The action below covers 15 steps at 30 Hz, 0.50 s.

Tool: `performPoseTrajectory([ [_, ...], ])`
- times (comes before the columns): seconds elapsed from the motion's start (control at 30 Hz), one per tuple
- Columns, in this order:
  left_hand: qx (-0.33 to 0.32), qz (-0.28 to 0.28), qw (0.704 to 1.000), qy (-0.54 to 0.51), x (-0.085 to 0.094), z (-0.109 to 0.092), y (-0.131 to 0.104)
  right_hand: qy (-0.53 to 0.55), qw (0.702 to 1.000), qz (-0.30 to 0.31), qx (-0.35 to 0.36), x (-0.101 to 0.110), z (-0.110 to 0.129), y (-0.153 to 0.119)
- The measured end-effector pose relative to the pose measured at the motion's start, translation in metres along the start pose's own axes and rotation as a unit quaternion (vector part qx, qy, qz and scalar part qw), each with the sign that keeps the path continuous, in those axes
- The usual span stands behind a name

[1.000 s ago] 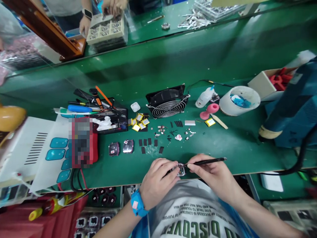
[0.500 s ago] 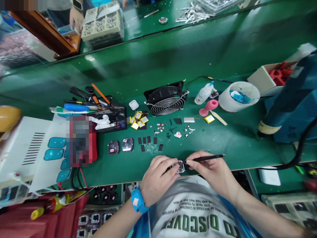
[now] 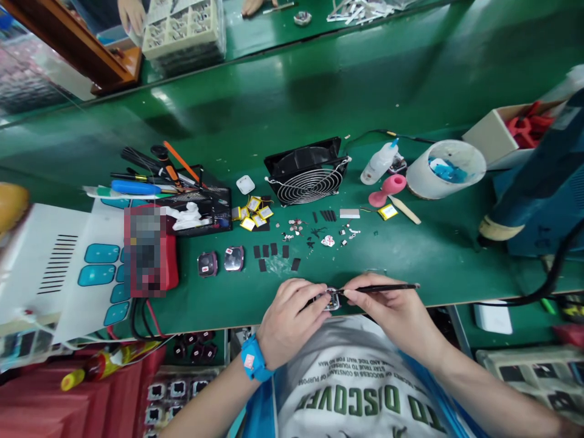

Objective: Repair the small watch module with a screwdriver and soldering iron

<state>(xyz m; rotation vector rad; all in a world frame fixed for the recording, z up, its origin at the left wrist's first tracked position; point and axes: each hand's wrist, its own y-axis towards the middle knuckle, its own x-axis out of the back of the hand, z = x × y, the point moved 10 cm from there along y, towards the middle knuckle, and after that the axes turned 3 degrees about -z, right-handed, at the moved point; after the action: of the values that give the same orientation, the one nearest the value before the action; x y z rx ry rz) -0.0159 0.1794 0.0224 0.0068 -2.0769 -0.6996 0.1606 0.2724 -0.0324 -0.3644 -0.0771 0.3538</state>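
Close to the bench's front edge, my left hand (image 3: 289,319) grips a small open watch case (image 3: 334,300) by its left side; the fingers cover part of it. Bits of its inner parts show inside the pale frame. My right hand (image 3: 395,313) is closed around slim black tweezers (image 3: 387,287), held nearly level, with the tip at the case's upper edge. Exactly what the tip touches is too small to tell. Beyond the hands lie several black rectangular pads (image 3: 274,249), loose small parts (image 3: 327,241) and two watch faces (image 3: 234,258).
A fan (image 3: 308,173) stands at the back, left of a glue bottle (image 3: 379,163) and a white tub (image 3: 444,170). Yellow batteries (image 3: 249,224) lie beside a tool holder (image 3: 205,210). A red meter (image 3: 171,261) is at left. Another person's hand (image 3: 131,15) is across the bench.
The camera view has shifted slightly, so the bench sits a little higher. Both hands keep their hold on the case and tweezers. Across the bench, another person's fingers have come further into view.
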Motion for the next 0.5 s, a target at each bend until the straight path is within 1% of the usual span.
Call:
performPoseTrajectory([
  [0.1,0.001,0.002,1.0,0.004,0.0003,0.0001,0.0017,-0.007,1.0,-0.01,0.024,0.001,0.0037,-0.003],
  [0.27,0.004,0.004,1.0,0.005,0.0007,0.0001,0.0042,-0.018,0.999,-0.027,0.031,0.0028,0.0024,-0.007],
  [0.5,0.002,-0.01,1.0,-0.002,0.0044,-0.0013,0.0054,-0.014,0.999,-0.033,-0.005,0.0045,-0.0017,-0.0052],
])
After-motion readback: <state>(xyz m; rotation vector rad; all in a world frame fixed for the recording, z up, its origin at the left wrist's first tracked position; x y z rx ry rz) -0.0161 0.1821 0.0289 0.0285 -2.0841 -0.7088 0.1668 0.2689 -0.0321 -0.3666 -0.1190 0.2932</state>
